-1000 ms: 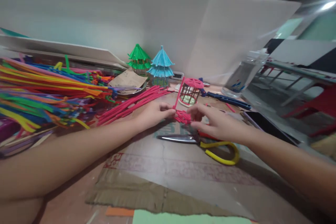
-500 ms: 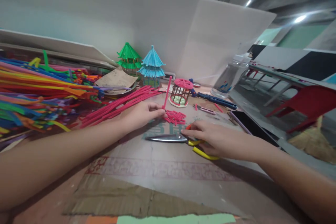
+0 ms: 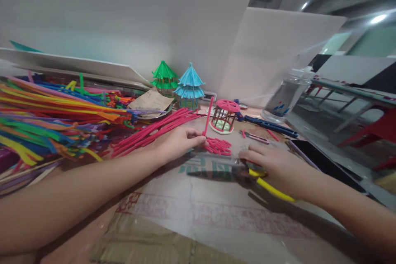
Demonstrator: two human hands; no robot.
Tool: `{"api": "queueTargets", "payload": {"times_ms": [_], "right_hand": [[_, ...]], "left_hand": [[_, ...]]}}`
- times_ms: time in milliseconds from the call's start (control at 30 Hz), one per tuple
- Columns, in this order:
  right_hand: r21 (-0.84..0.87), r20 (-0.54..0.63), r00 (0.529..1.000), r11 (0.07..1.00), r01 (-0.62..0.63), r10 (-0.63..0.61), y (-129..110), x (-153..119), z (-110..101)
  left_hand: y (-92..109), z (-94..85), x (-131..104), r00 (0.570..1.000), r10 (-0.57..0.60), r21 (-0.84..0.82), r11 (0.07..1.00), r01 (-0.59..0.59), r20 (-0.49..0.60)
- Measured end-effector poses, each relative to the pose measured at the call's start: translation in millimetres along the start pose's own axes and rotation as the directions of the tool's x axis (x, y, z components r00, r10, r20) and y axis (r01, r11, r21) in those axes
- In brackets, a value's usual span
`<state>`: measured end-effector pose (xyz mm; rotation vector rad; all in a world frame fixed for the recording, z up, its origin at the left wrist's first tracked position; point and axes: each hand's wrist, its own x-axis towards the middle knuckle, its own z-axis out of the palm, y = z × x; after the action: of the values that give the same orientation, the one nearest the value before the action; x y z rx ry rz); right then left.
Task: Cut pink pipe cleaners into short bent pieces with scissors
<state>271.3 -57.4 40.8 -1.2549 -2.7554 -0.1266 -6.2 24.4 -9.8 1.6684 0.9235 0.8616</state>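
In the head view, the left hand (image 3: pixel 182 142) is pinching a thin, upright pink fuzzy stem (image 3: pixel 209 116) near its lower end, its fingers closing on it just beside a small pile of short pink fuzzy pieces (image 3: pixel 219 146). The right hand (image 3: pixel 272 167) is gripping metal scissors with yellow handles (image 3: pixel 275 190), its fingers curling around them; the blurred blades are pointing left above a printed cardboard sheet (image 3: pixel 198 198), their opening impossible to tell. A bundle of long pink fuzzy stems (image 3: pixel 154 129) is lying beyond the left forearm, and a round, brown-barred model with a pink top (image 3: pixel 227 106) is standing behind the pile.
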Motion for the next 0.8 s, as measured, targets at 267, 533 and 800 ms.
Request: {"api": "queueTargets", "payload": {"times_ms": [267,533,800], "right_hand": [[0.248,0.074,0.979,0.948,-0.2,0.188,38,4,-15],[0.354,0.188,0.96,0.898,-0.262,0.206,40,3,-3],[0.337,0.264,0.938,0.89,-0.306,0.223,21,10,-7]], "left_hand": [[1,-0.5,-3,0.999,0.015,0.023,1.0,-0.014,-0.037],[13,6.3,-9,0.998,0.041,-0.009,0.999,-0.04,0.043],[16,8.7,-11,0.994,0.073,0.048,0.996,-0.077,0.083]]}}
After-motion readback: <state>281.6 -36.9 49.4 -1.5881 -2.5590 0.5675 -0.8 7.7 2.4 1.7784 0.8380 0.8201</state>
